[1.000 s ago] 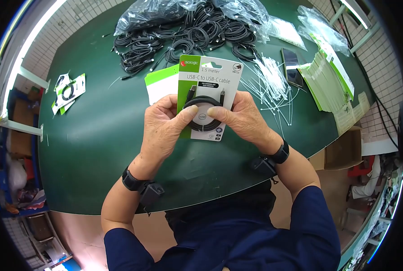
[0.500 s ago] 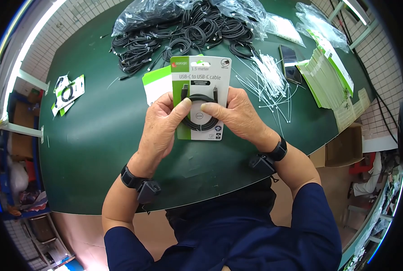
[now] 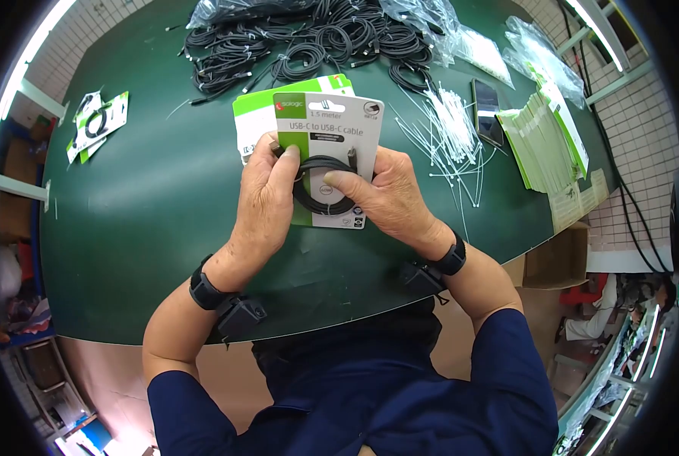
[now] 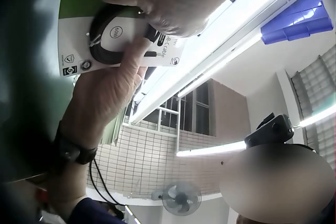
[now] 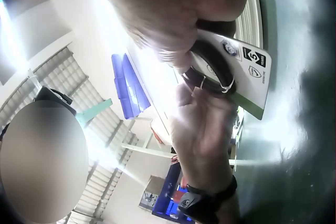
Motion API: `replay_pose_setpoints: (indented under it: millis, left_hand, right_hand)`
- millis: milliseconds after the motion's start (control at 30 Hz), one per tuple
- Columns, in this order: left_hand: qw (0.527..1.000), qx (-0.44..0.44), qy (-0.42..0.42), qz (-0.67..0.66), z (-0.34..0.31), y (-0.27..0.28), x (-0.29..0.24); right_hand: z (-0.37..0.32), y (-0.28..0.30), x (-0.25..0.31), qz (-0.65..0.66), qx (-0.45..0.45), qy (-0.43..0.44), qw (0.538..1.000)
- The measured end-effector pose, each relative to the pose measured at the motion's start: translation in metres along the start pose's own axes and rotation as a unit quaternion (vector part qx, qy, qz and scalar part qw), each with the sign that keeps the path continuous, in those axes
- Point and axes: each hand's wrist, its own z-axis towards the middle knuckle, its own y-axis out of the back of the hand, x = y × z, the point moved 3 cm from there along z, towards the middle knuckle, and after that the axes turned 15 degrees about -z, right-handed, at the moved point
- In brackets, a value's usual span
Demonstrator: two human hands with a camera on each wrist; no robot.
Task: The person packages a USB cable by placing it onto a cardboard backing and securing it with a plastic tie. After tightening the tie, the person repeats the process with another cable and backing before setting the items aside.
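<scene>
A green-and-white retail card printed "USB-C to USB-C cable" is held up over the table between both hands. On its front lies a coiled black cable, bound with a small tie that shows in the right wrist view. My left hand grips the card's left edge, its thumb up by a cable plug that leans out to the left. The right hand holds the opposite edge, thumb pressed onto the coil, fingers hidden behind the card. The second plug stands upright near the right edge.
Behind the held card lies a stack of similar cards. Many coiled black cables fill the back. White cable ties, a phone and a row of cards are at right. Packaged cables lie at left.
My left thumb has shifted from the coil up to the left plug, which has gone from upright to leaning left. The card sits slightly further left; the right thumb stays on the coil.
</scene>
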Motion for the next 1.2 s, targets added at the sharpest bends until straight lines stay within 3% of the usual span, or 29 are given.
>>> replay_pose_setpoints:
  millis: [67,167,200,300,467,567,700,867,967,1200]
  left_hand:
    - [1.0,0.004,-0.002,0.001,0.001,-0.002,-0.002]
    - [0.991,-0.024,-0.123,0.047,-0.001,-0.024,-0.015]
    - [0.991,-0.02,-0.12,0.051,-0.002,-0.021,-0.015]
    - [0.969,0.095,-0.11,0.201,-0.005,-0.015,-0.017]
    - [0.983,0.068,-0.025,0.171,-0.008,-0.016,-0.01]
    - [0.933,0.099,-0.183,0.294,-0.012,-0.025,-0.011]
    - [0.895,0.097,-0.235,0.367,-0.011,-0.028,-0.01]
    - [0.889,0.103,-0.25,0.371,-0.008,-0.025,-0.008]
    - [0.932,0.092,-0.208,0.283,-0.004,-0.024,-0.009]
    - [0.918,0.098,-0.223,0.312,-0.006,-0.018,-0.016]
  right_hand:
    - [0.001,0.001,-0.004,0.045,0.008,-0.026,0.999]
    - [0.004,0.003,-0.006,0.073,0.012,-0.041,0.996]
    - [0.004,0.004,-0.007,0.087,0.014,-0.049,0.995]
    - [0.005,0.008,-0.008,0.135,0.018,-0.047,0.99]
    - [0.004,0.005,-0.008,0.141,0.027,-0.012,0.99]
    - [0.006,0.005,-0.005,0.117,0.034,-0.008,0.993]
    - [0.004,0.005,-0.005,0.109,0.039,-0.016,0.993]
    - [0.004,0.005,-0.005,0.085,0.024,-0.004,0.996]
    - [0.005,0.004,-0.005,0.131,0.029,-0.027,0.991]
    - [0.006,0.004,-0.004,0.109,0.004,-0.011,0.994]
